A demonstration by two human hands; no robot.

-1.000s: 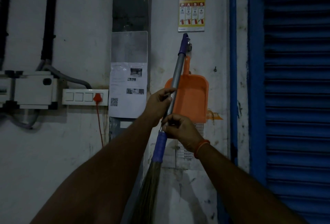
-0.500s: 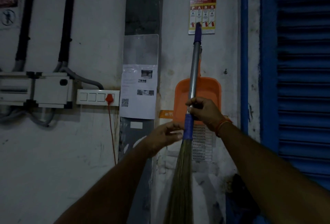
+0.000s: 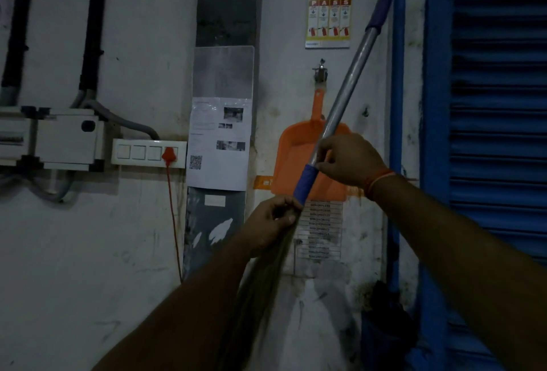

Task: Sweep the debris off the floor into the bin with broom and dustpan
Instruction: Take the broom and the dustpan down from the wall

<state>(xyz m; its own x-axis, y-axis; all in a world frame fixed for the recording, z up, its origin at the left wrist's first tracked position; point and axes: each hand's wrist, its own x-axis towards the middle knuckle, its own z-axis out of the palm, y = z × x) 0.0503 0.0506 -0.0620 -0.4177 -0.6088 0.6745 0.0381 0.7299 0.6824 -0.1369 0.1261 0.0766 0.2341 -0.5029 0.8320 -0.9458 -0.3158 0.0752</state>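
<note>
both forearms reach forward and up, side by side. left hand (image 3: 273, 216) lower, fingers curled in a pinch. right hand (image 3: 347, 160) higher, fingers and thumb curled tight, orange band on its wrist.

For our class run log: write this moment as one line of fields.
stage: fetching tools | right hand: grips broom handle | left hand: holds bristle top | dustpan: hanging on wall
</note>
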